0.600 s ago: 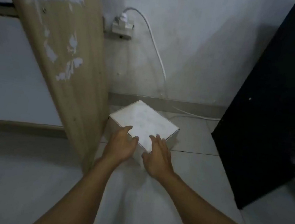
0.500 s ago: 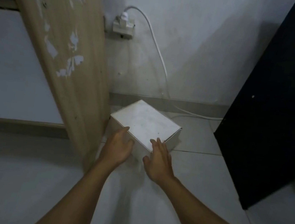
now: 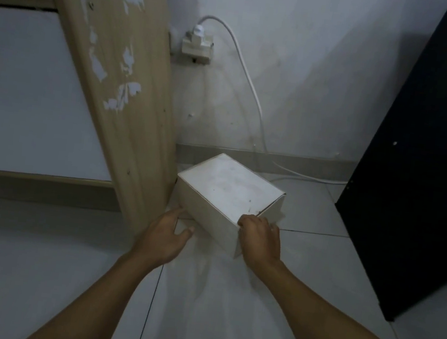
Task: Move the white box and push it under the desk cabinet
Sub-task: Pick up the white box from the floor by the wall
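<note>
A closed white box (image 3: pixel 228 189) rests on the tiled floor beside the foot of a worn wooden desk panel (image 3: pixel 121 78). My right hand (image 3: pixel 260 240) curls over the box's near right corner, fingers on its top edge. My left hand (image 3: pixel 165 235) lies low at the box's near left bottom edge, fingers spread, fingertips touching the side. The box's far side is near the wall skirting.
A black cabinet (image 3: pixel 420 165) stands at the right. A white cable (image 3: pixel 251 85) runs from a wall socket (image 3: pixel 198 46) down and along the floor behind the box. Pale tiled floor (image 3: pixel 199 307) stretches toward me.
Both hands have slid off the box's top: the left dropped to the near left bottom edge, the right shifted to the near right corner. The view moved closer to the box.
</note>
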